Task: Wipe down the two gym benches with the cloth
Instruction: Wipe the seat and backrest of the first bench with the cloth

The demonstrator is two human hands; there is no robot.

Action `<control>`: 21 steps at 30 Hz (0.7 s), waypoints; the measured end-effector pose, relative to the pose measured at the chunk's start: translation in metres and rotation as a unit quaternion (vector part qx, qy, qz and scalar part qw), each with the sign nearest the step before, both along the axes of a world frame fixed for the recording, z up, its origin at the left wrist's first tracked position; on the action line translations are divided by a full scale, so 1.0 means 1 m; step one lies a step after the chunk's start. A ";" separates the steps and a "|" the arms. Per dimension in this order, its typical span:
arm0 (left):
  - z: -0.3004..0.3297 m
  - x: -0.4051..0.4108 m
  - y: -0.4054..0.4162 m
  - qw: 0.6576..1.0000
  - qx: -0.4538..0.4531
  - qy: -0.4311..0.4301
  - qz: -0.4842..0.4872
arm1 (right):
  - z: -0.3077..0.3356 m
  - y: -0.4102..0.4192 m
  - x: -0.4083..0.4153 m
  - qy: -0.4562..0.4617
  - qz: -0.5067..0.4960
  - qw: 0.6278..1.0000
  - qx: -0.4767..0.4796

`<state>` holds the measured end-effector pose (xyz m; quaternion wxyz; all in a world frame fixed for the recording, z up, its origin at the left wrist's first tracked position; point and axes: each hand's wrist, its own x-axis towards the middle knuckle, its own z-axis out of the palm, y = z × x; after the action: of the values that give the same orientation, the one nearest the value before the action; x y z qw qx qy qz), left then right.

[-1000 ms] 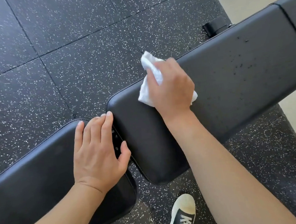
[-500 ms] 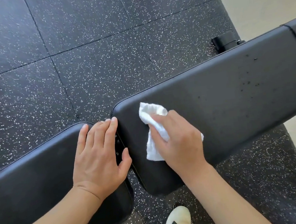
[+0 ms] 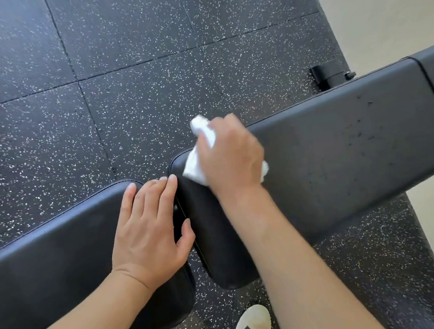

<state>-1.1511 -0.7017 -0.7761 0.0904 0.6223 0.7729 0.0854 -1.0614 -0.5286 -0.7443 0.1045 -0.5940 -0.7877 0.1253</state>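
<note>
Two black padded bench pads lie end to end across the view. The right pad (image 3: 342, 157) slopes up to the right and carries small dark specks. My right hand (image 3: 232, 155) grips a crumpled white cloth (image 3: 193, 168) at this pad's far left corner; the hand is blurred. My left hand (image 3: 148, 232) rests flat, fingers straight, on the near end of the left pad (image 3: 48, 265), its fingertips at the gap between the pads.
Black rubber floor tiles with white flecks (image 3: 124, 93) surround the benches. A black bench foot (image 3: 330, 75) shows behind the right pad. A pale floor (image 3: 386, 2) lies at the far right. My black-and-white shoe (image 3: 253, 328) stands below the pads.
My right hand has slid the cloth from the pad's near middle back up to its far left corner. The left hand has stayed in place.
</note>
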 end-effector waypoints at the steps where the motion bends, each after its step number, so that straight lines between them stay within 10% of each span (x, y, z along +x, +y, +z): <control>1: 0.000 0.000 0.000 1.000 -0.002 -0.001 -0.001 | 0.002 -0.021 0.000 0.049 0.032 0.998 0.007; 11: 0.000 -0.001 0.000 1.000 0.005 -0.026 0.003 | -0.014 -0.069 0.163 0.027 0.061 0.994 0.082; 16: 0.002 -0.002 0.001 1.000 -0.001 -0.031 -0.001 | -0.030 -0.045 0.090 0.023 -0.124 0.986 0.109; 21: 0.012 -0.003 0.000 0.999 -0.037 -0.035 -0.007 | -0.017 -0.088 0.026 0.051 0.000 0.997 0.058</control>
<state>-1.1538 -0.7013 -0.7645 0.1408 0.6208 0.7673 0.0778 -1.0351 -0.6171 -0.7614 0.1791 -0.5795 -0.7874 0.1098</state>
